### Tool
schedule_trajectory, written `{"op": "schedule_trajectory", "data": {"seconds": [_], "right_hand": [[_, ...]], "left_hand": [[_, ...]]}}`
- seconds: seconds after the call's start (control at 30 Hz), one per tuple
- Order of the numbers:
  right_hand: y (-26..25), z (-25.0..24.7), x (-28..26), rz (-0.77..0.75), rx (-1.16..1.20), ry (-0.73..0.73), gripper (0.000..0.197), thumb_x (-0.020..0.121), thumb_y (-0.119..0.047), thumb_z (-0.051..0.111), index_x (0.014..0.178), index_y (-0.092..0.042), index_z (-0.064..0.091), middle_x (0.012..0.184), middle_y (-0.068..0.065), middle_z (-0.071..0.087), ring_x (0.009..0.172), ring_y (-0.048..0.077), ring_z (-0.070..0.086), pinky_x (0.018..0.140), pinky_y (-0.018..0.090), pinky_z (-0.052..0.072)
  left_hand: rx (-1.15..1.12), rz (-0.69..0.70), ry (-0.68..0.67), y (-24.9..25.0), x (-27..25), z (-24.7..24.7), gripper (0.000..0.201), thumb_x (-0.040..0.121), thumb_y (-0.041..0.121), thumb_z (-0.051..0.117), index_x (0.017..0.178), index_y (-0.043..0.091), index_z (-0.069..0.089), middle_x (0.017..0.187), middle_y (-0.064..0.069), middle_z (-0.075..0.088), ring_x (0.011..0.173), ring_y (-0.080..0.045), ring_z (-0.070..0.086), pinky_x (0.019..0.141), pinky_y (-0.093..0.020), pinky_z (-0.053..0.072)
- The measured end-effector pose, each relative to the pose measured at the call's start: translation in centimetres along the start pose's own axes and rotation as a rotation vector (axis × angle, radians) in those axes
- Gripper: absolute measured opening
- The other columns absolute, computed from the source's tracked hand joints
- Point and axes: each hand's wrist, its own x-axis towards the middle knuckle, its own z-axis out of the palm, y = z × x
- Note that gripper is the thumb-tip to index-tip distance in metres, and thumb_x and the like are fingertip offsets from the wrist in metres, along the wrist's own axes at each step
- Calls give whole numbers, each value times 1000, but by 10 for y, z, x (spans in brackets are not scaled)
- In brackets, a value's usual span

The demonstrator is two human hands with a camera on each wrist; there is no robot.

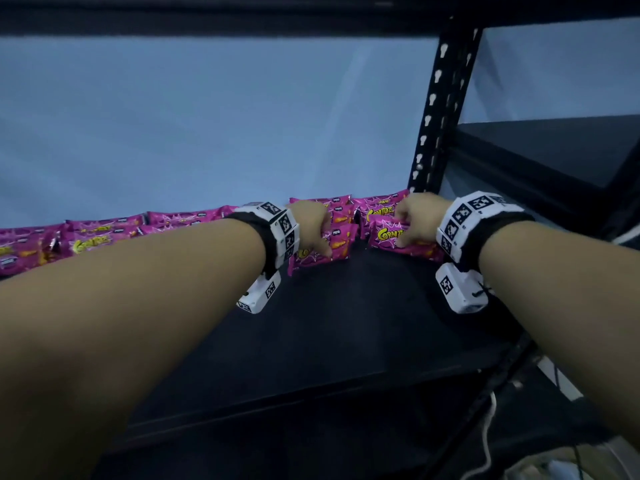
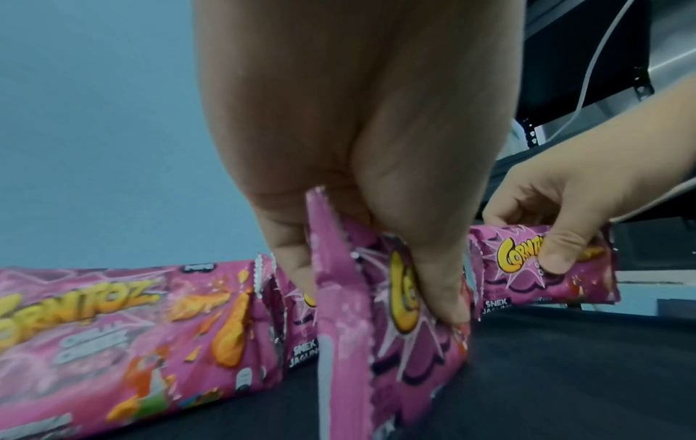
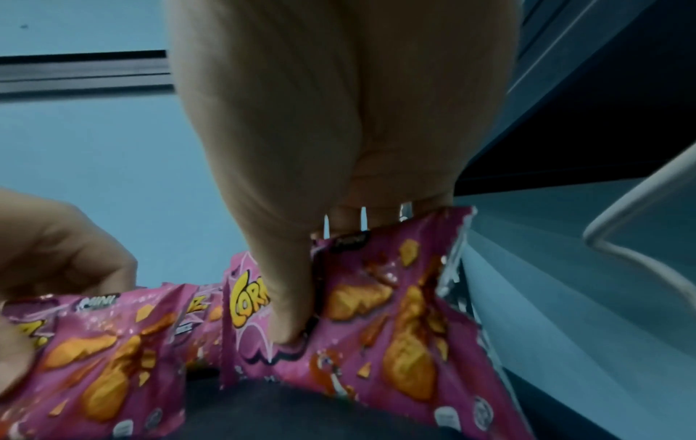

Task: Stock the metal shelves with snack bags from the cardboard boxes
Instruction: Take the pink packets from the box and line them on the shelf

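Nearest to me is bare black metal shelf (image 1: 346, 323), loads of room in front; further in, the left hand (image 1: 313, 225) pinches a pink Corntoz snack bag (image 1: 323, 252) and the right hand (image 1: 414, 220) grips another Corntoz bag (image 1: 388, 237) just beside the slotted upright post (image 1: 440, 109); behind them a single row of Corntoz bags (image 1: 104, 233) runs along the shelf's back edge by the blue wall (image 1: 207, 116); I'd say stocking's barely started, no boxes in sight.
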Motion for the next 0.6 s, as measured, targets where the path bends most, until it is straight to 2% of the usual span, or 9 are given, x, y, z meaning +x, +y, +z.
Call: {"op": "schedule_trajectory", "data": {"seconds": [0.1, 0.2, 0.23, 0.3, 0.37, 0.43, 0.47, 0.53, 0.6], "right_hand": [[5, -4, 17, -9, -46, 14, 31, 78, -29, 88, 85, -20, 60, 83, -1, 60, 87, 25, 58, 61, 28, 39], [3, 0, 34, -34, -102, 17, 43, 82, -26, 85, 118, -15, 64, 109, 4, 68, 100, 25, 64, 74, 28, 44], [2, 2, 38, -42, -109, 17, 45, 83, -24, 84, 122, -14, 64, 113, 5, 69, 104, 26, 65, 77, 29, 47], [2, 8, 48, -57, -139, 21, 37, 86, -22, 82, 117, -16, 63, 108, 4, 67, 100, 27, 65, 74, 29, 47], [4, 11, 55, -63, -153, 41, 27, 88, -20, 79, 107, -21, 60, 101, 2, 63, 96, 26, 62, 64, 25, 42], [7, 13, 57, -60, -152, 89, 29, 88, -22, 79, 113, -23, 62, 112, 4, 59, 104, 27, 60, 59, 25, 36], [8, 14, 58, -53, -141, 120, 36, 88, -24, 80, 119, -25, 64, 118, 5, 57, 111, 28, 58, 65, 27, 39], [10, 17, 59, -33, -119, 190, 44, 85, -27, 82, 124, -30, 62, 122, 5, 53, 119, 30, 51, 88, 40, 44], [9, 20, 57, -2, -119, 258, 43, 83, -27, 83, 118, -24, 58, 116, 5, 52, 114, 30, 50, 95, 48, 43]], "left_hand": [[-16, -13, 43, 4, 24, -1, 48, 74, 42, 90, 106, 13, 69, 102, -4, 71, 93, -25, 65, 81, -35, 55], [-33, -58, 82, 8, 37, 1, 50, 74, 37, 91, 111, 11, 72, 107, -6, 72, 97, -27, 67, 85, -37, 56], [-40, -68, 96, 8, 40, 1, 50, 73, 36, 92, 112, 11, 72, 108, -6, 73, 98, -26, 67, 85, -36, 56], [-48, -81, 120, 8, 45, 1, 49, 73, 35, 92, 112, 12, 72, 107, -5, 72, 97, -25, 65, 80, -34, 53], [-53, -86, 131, 7, 48, 1, 48, 73, 35, 92, 110, 14, 70, 103, -3, 70, 92, -24, 63, 74, -32, 49], [-59, -86, 146, 5, 48, 2, 46, 73, 35, 92, 108, 17, 68, 100, -1, 67, 90, -23, 61, 71, -31, 46], [-61, -83, 161, 4, 48, 3, 46, 73, 35, 92, 108, 18, 67, 101, 0, 67, 90, -22, 61, 70, -31, 45], [-51, -74, 194, 3, 47, 6, 45, 75, 34, 90, 109, 20, 66, 103, 0, 67, 92, -22, 61, 70, -32, 46], [-14, -64, 214, 3, 47, 8, 45, 77, 34, 88, 111, 21, 63, 104, 1, 65, 93, -22, 60, 72, -32, 45]]}}
